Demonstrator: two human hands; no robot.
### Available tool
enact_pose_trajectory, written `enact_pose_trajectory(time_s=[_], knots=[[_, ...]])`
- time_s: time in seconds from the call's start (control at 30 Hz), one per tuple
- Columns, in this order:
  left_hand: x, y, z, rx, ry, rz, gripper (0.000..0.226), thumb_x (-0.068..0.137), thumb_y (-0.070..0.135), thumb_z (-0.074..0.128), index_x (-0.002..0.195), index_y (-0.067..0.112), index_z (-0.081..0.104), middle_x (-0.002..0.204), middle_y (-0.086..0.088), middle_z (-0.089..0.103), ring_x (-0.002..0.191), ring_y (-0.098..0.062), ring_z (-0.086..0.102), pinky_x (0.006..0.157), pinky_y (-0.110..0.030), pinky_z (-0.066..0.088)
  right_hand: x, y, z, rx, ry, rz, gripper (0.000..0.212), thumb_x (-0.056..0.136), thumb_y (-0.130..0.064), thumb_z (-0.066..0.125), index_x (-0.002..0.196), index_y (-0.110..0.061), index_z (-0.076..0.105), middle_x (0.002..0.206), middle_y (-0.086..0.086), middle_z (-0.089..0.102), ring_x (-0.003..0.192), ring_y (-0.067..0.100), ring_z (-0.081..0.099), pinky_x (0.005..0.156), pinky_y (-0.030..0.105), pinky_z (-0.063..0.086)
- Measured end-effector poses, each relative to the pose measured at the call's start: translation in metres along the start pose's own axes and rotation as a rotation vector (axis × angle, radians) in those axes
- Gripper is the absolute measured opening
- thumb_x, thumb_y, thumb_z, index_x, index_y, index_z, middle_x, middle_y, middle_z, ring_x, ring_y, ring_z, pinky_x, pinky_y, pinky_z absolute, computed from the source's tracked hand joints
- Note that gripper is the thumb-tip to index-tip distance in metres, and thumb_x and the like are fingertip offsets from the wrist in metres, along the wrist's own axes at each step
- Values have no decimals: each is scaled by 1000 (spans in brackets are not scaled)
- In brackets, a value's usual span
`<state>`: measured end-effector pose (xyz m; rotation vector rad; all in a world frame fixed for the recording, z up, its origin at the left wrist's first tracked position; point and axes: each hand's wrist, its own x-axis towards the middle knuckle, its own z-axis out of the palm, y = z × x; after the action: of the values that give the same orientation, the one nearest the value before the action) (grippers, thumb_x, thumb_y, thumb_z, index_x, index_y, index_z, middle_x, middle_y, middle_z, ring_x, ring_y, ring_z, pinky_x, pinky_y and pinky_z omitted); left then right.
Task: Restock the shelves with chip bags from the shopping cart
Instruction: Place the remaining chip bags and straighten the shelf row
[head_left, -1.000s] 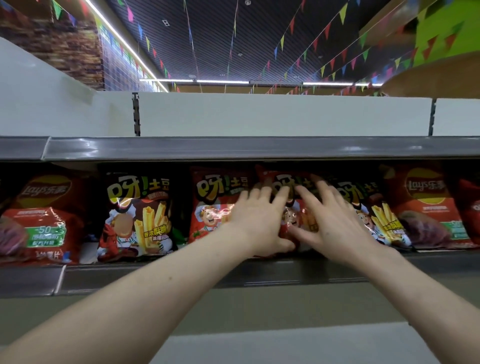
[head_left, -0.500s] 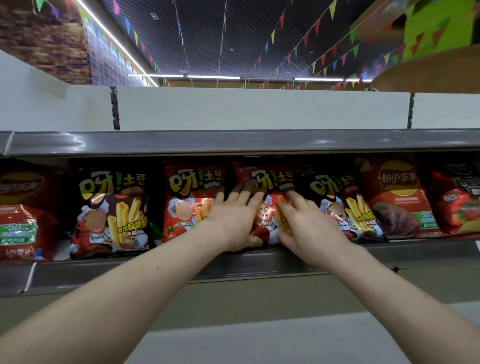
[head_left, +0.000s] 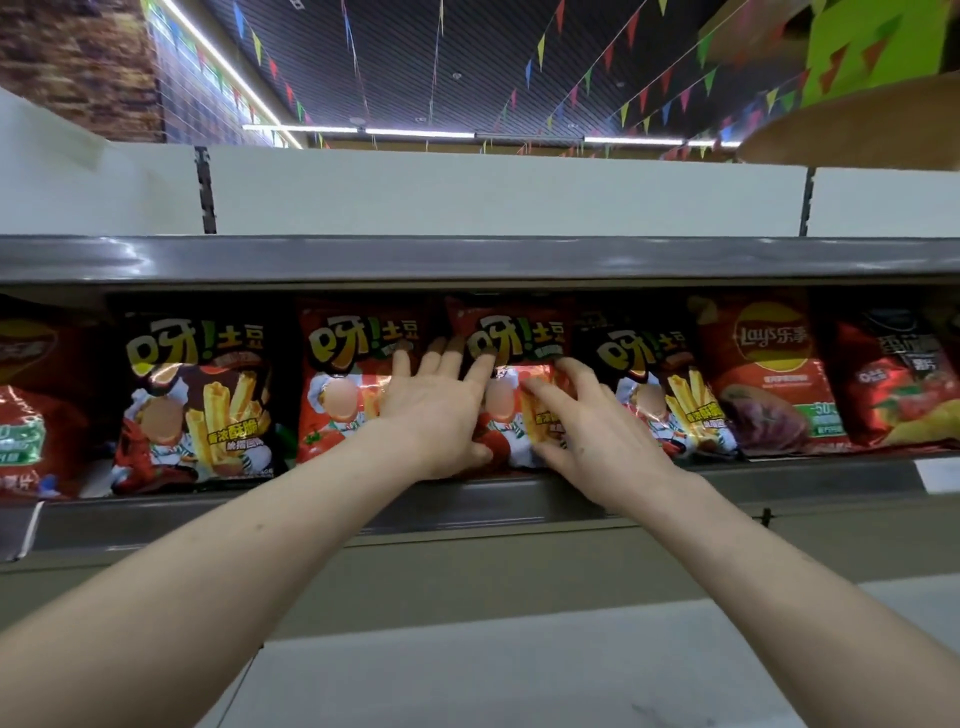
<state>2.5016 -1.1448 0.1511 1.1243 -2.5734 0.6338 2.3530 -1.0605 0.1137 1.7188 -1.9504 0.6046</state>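
L hand (head_left: 441, 410) & R hand (head_left: 597, 431) both flat, fingers straight, pressing red bag (head_left: 519, 332) upright mid shelf (head_left: 509, 505). Black bag (head_left: 662, 374) tight at 3 o'clock, 2nd red bag (head_left: 348, 358) at 9. Upper shelf (head_left: 467, 260) overhangs at 12.

Both hands lie over the red chip bag (head_left: 514, 358) at frame centre. The left hand (head_left: 441, 410) hides its left side and the right hand (head_left: 587, 431) its lower right part. The left fingertips (head_left: 454, 345) fade into the shadow under the upper shelf (head_left: 467, 260), which also dims every bag top. A red Lay's bag (head_left: 26, 405) is cut off at the left edge. A dark-topped red bag (head_left: 904, 384) and a white label (head_left: 940, 475) are cut off at the right edge. Cartoon faces on the bags are blurred, and the small print is unreadable.
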Motion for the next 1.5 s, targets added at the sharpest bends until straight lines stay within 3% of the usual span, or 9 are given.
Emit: enact_pose_trajectory(time_s=[0.13, 0.23, 0.33, 0.63, 0.83, 1.03, 1.23, 1.4, 1.5], knots=[[3, 38, -12, -25, 173, 121, 93, 85, 56, 59, 153, 21, 6, 157, -12, 18, 145, -30, 14, 117, -54, 5, -14, 29, -14, -40, 96, 42, 55, 91, -26, 64, 142, -23, 45, 151, 9, 28, 131, 29, 39, 93, 40, 45], [13, 76, -14, -68, 204, 194, 72, 87, 50, 58, 145, 19, 29, 144, -11, 39, 139, -30, 27, 117, -54, 5, -23, 56, -27, -78, 146, 179, 36, 90, -22, 62, 125, -16, 59, 134, 10, 43, 121, 32, 44, 85, 43, 48], [24, 107, -13, -89, 176, 182, 60, 91, 55, 50, 136, 18, 38, 125, -10, 58, 128, -31, 40, 117, -57, 3, -29, 78, -33, -145, 7, 321, 35, 93, -27, 59, 126, -17, 57, 127, 8, 44, 121, 29, 40, 89, 43, 45], [44, 124, 3, 3, 50, 109, 80, 94, 34, 56, 153, 17, 5, 128, -10, 59, 130, -32, 41, 116, -56, 4, -34, 86, -21, -56, -95, 259, 31, 95, -29, 55, 125, -20, 58, 126, 6, 48, 118, 25, 41, 87, 38, 44], [35, 130, 1, -150, 22, 156, 66, 99, 50, 37, 150, 24, 4, 117, -11, 62, 115, -34, 52, 112, -50, 19, -8, 95, -41, -84, 97, 184, 32, 97, -28, 51, 126, -18, 58, 125, 10, 49, 117, 28, 42, 84, 39, 42], [33, 138, 8, -198, -104, 131, 67, 97, 62, 20, 153, 30, -1, 137, -14, 52, 131, -37, 40, 117, -55, -3, 65, 84, -46, -15, -62, 170, 47, 98, -38, 49, 142, -23, 44, 143, 10, 44, 131, 32, 41, 103, 41, 39], [37, 134, 11, -148, -126, 178, 74, 97, 61, 27, 153, 30, -10, 134, -13, 55, 131, -35, 41, 117, -56, -7, 111, 74, -24, 17, -211, 129, 44, 95, -40, 53, 131, -14, 53, 129, 11, 57, 116, 29, 55, 89, 35, 46], [36, 125, 20, -143, -67, 228, 76, 98, 58, 30, 153, 25, -10, 124, -12, 61, 128, -30, 46, 117, -54, -8, 124, 80, -18, 24, -102, 171, 22, 90, -15, 56, 110, -9, 66, 115, 14, 65, 104, 32, 62, 76, 30, 47], [34, 124, 22, -110, -91, 232, 78, 98, 58, 28, 152, 22, -14, 127, -12, 59, 133, -29, 42, 117, -54, -10, 127, 82, -12, 87, -51, 214, 23, 91, -15, 56, 110, -11, 68, 115, 13, 66, 104, 32, 62, 76, 29, 44]])
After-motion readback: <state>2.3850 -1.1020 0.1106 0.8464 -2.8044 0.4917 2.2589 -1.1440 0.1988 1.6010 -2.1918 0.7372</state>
